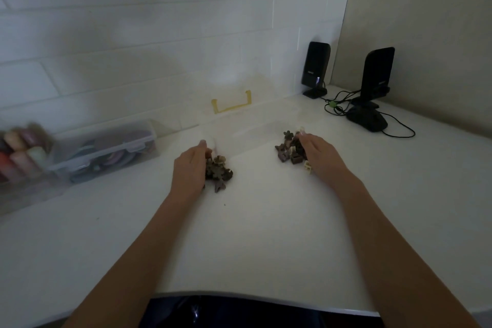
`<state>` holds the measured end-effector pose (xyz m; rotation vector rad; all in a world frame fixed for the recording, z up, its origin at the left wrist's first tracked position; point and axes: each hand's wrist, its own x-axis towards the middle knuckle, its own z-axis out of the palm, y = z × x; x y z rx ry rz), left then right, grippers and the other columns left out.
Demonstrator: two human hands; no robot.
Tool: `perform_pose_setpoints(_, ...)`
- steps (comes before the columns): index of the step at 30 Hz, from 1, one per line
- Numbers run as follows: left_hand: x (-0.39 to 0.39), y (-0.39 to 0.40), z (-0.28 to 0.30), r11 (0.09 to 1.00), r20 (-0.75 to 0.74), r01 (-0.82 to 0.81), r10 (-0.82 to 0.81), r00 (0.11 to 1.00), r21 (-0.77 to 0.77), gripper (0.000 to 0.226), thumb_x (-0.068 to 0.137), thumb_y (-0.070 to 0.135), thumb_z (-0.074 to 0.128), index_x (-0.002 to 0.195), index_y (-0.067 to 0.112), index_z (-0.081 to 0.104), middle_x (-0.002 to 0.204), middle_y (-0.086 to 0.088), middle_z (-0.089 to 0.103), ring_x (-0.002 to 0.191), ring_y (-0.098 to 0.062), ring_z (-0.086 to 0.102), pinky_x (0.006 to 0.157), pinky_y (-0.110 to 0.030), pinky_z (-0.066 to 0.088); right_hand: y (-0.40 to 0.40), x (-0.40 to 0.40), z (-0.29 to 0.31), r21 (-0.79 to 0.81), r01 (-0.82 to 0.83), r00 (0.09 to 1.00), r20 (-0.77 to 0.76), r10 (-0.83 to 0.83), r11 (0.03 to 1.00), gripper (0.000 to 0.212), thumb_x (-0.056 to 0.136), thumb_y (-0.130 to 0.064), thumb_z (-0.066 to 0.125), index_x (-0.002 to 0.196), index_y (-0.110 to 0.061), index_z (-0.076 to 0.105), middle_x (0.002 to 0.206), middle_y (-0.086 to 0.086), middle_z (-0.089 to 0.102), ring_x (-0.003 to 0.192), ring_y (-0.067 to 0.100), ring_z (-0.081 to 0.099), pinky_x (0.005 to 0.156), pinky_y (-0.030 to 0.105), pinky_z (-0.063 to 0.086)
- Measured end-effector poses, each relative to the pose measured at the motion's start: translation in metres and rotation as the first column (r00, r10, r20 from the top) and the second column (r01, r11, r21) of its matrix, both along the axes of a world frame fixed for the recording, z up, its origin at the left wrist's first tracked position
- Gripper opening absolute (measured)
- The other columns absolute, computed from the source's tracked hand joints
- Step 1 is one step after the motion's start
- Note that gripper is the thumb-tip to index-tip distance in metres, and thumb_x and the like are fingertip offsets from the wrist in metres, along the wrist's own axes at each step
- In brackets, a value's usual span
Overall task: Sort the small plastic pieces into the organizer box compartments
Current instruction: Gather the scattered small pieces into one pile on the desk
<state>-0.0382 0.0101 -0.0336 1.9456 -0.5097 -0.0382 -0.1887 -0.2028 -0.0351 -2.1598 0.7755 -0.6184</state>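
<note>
A clear organizer box with a yellow latch stands in the middle of the white table, faint and blurred. My left hand grips its near left corner and my right hand grips its near right corner. A heap of small dark plastic pieces lies beside my left hand. A second heap of brown and cream pieces lies against my right hand. I cannot tell whether the heaps sit inside the box or on the table.
A clear lidded container of tape rolls sits at the left, with blurred coloured rolls beyond it. Two black speakers, a black mouse and cables occupy the back right corner. The table edge curves close to my body.
</note>
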Motion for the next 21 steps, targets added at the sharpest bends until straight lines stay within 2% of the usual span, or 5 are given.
perform_pose_setpoints(4, -0.030, -0.007, -0.006, 0.997, 0.095, -0.066, 0.062, 0.994, 0.044, 0.040, 0.100, 0.028, 0.038, 0.092, -0.002, 0.063, 0.084, -0.006, 0.057, 0.079, -0.018, 0.050, 0.067, -0.028, 0.034, -0.003, 0.000, -0.005, -0.004, -0.020, 1.000, 0.022, 0.020, 1.000, 0.049, 0.100, -0.045, 0.028, 0.138, -0.019, 0.044, 0.145, 0.000, 0.042, 0.133, 0.015, 0.036, 0.107, 0.026, 0.022)
perform_pose_setpoints(10, -0.064, -0.042, -0.011, 0.994, 0.026, 0.096, -0.095, 0.995, -0.049, 0.036, 0.094, 0.038, 0.038, 0.087, 0.012, 0.061, 0.086, -0.006, 0.068, 0.077, -0.025, 0.065, 0.079, -0.041, 0.053, -0.020, 0.011, 0.001, 0.089, 0.045, 0.999, -0.004, -0.045, 0.995, 0.062, 0.095, -0.060, 0.016, 0.136, -0.025, 0.048, 0.144, -0.001, 0.045, 0.133, 0.020, 0.038, 0.113, 0.039, 0.021)
perform_pose_setpoints(16, -0.077, -0.087, 0.002, 0.986, 0.001, 0.167, -0.167, 0.986, -0.023, 0.042, 0.102, 0.037, 0.029, 0.089, 0.008, 0.056, 0.095, -0.007, 0.060, 0.087, -0.018, 0.051, 0.078, -0.027, 0.032, -0.029, 0.020, 0.003, 0.050, 0.036, 0.998, -0.051, -0.033, 0.998, 0.065, 0.094, -0.063, 0.015, 0.142, -0.026, 0.039, 0.152, -0.005, 0.032, 0.140, 0.017, 0.026, 0.117, 0.043, 0.012)
perform_pose_setpoints(19, -0.079, -0.106, 0.005, 0.973, -0.042, 0.224, -0.226, 0.973, -0.053, 0.048, 0.102, 0.042, 0.026, 0.074, 0.013, 0.051, 0.079, -0.001, 0.057, 0.073, -0.011, 0.049, 0.071, -0.026, 0.033, -0.035, 0.026, 0.008, 0.055, 0.064, 0.996, -0.069, -0.061, 0.996, 0.063, 0.096, -0.058, 0.013, 0.141, -0.023, 0.040, 0.150, -0.003, 0.035, 0.138, 0.021, 0.028, 0.114, 0.044, 0.011)
perform_pose_setpoints(21, -0.082, -0.114, 0.007, 0.966, -0.047, 0.255, -0.257, 0.965, -0.048, 0.044, 0.102, 0.043, 0.024, 0.066, 0.027, 0.042, 0.070, 0.012, 0.048, 0.066, 0.003, 0.043, 0.062, -0.015, 0.033, -0.039, 0.029, 0.010, 0.079, 0.063, 0.985, -0.163, -0.049, 0.995, 0.062, 0.097, -0.057, 0.010, 0.142, -0.024, 0.036, 0.149, 0.002, 0.036, 0.138, 0.026, 0.029, 0.113, 0.042, 0.011)
